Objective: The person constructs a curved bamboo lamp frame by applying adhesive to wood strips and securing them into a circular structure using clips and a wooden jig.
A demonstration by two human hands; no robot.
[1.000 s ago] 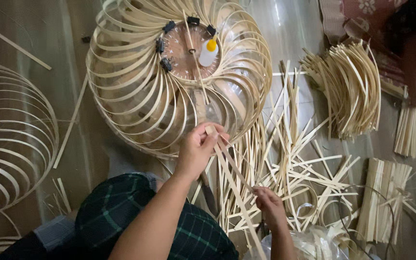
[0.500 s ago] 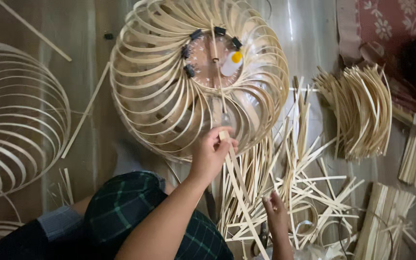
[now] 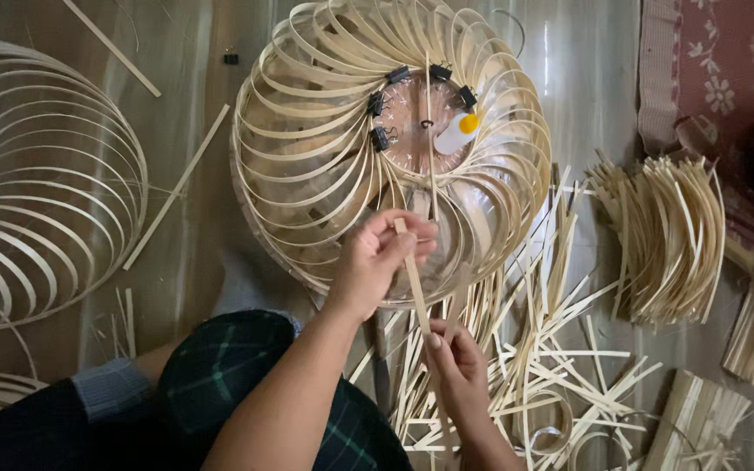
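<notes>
Bamboo strip (image 3: 413,279) was pinched at both ends: your left hand (image 3: 375,262) closed on top end over near rim of round bamboo frame (image 3: 325,174), right hand (image 3: 457,371) gripped lower end above loose strips (image 3: 560,349) on floor. Risks, as judged: thin strip could snap if you bent it hard; clips (image 3: 375,105) might slip; splinters could catch your fingers; glue bottle (image 3: 455,133) could roll.

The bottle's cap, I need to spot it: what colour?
Yellow-orange, on the small white bottle, seen in the head view.
</notes>
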